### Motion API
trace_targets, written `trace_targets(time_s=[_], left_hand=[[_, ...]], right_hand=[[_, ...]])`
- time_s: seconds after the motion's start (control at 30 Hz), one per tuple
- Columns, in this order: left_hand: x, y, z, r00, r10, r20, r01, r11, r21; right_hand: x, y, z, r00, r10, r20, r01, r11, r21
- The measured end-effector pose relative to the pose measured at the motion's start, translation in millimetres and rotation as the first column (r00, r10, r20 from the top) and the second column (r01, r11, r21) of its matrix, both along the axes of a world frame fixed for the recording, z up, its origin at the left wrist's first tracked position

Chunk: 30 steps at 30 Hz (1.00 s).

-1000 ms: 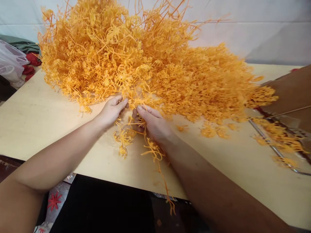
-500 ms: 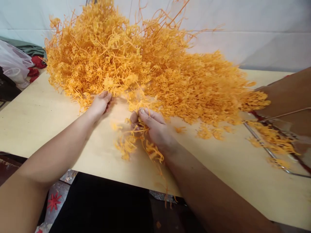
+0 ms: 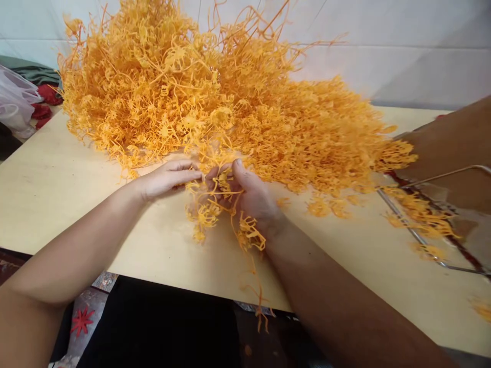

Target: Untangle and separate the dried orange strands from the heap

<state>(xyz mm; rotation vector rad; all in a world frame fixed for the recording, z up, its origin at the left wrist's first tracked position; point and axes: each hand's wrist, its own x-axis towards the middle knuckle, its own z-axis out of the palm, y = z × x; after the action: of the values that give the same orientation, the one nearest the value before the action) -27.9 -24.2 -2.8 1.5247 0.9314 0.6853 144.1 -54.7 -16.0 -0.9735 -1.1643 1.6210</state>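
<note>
A strand of orange plastic flowers (image 3: 207, 213) hangs from my right hand (image 3: 253, 197), which cups it with the thumb raised and the fingers behind the strand. Its thin tail dangles past the table's front edge. My left hand (image 3: 171, 179) meets the same strand from the left, thumb and fingertips drawn together at its edge; the exact grip is partly hidden by the petals. Just behind both hands rises a large tangled heap of orange plastic flowers (image 3: 153, 92), stretching away to the right.
Beneath everything is a pale wooden table (image 3: 57, 194). At the right, a cardboard box (image 3: 452, 143) and a metal rod frame (image 3: 414, 232) stand beside loose orange pieces. A plastic bag (image 3: 17, 94) and red items (image 3: 42, 107) lie at left. A red flower piece (image 3: 82, 322) is below.
My left hand has moved right, from the edge of the heap to the strand at my right hand. My right thumb has lifted, and the view has shifted slightly.
</note>
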Motion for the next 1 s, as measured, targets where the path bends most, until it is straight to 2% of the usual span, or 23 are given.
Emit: trace_targets(time_s=[0.13, 0.27, 0.43, 0.5, 0.6, 0.7, 0.87, 1.0], left_hand=[[0.8, -3.6, 1.0, 0.996, -0.056, -0.071, 0.064, 0.990, 0.125], [2.6, -2.6, 0.9, 0.997, 0.035, -0.062, -0.023, 0.982, 0.188], [9.7, -1.5, -6.7, 0.995, -0.067, 0.079, 0.062, 0.996, 0.058], [12.7, -2.1, -9.7, 0.992, -0.031, 0.121, 0.031, 1.000, 0.003], [16.0, -2.7, -10.5, 0.992, 0.073, 0.104, -0.071, 0.997, -0.023], [17.8, -0.6, -8.5, 0.992, 0.105, 0.063, -0.107, 0.994, 0.026], [17.9, 5.3, -8.0, 0.996, 0.055, -0.066, -0.050, 0.996, 0.067], [18.2, 5.6, -12.5, 0.998, 0.000, -0.061, 0.002, 0.999, 0.033]], right_hand=[[4.3, -1.2, 7.0, 0.996, -0.058, -0.072, 0.061, 0.997, 0.037], [4.6, -2.8, 10.6, 0.995, -0.010, -0.102, 0.013, 0.999, 0.031], [3.9, -2.8, 10.1, 0.996, 0.020, -0.090, -0.020, 1.000, -0.002], [3.4, -2.1, 9.1, 0.996, 0.025, -0.086, -0.026, 1.000, -0.017], [1.8, -1.6, 6.8, 0.998, 0.034, -0.062, -0.035, 0.999, -0.017], [-1.1, -3.2, 3.7, 0.998, 0.043, -0.034, -0.041, 0.998, 0.056], [-4.5, -9.9, 0.4, 0.998, 0.055, 0.001, -0.054, 0.960, 0.276], [-4.2, -15.2, 2.5, 0.998, 0.054, 0.012, -0.055, 0.950, 0.307]])
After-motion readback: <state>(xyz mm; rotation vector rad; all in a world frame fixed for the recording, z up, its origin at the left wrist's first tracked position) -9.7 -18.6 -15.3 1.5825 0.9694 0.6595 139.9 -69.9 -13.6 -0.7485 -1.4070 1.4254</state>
